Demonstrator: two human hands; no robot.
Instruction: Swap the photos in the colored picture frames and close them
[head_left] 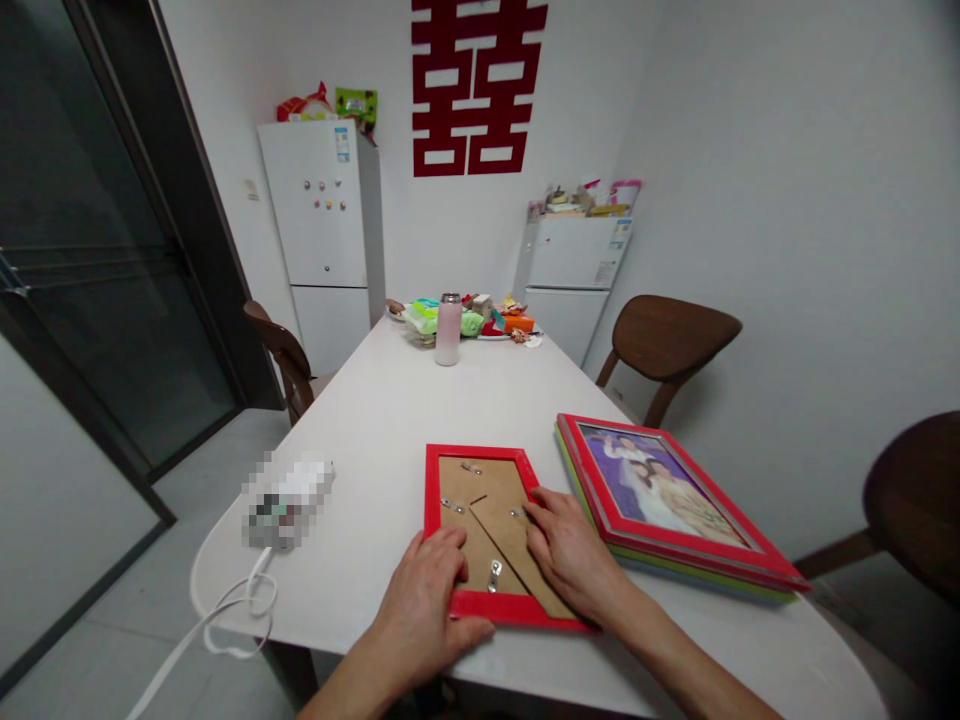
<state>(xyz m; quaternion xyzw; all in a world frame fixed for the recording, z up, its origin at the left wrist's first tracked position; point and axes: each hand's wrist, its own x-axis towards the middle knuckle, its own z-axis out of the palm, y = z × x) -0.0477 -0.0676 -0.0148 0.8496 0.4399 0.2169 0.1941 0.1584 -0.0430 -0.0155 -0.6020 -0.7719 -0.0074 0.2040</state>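
Observation:
A red picture frame (433, 490) lies face down at the table's near edge, its brown backing board (495, 480) facing up. Several small metal clips sit on the board, and a diagonal stand leg (510, 560) lies flat against it. My left hand (420, 590) grips the near left corner, thumb along the front rim and fingers bent over the left side. On the right side my right hand (566, 545) is closed over the rim, its fingertips by the right clip (516, 513). Its palm hides part of that edge.
Right of my hand is a stack of frames, a red one with a photo (660, 485) on top. A blurred white item (289, 500) with a cable is at left. Farther back stand a pink bottle (448, 330) and snack packs (517, 323). Chairs (667, 335) flank the table.

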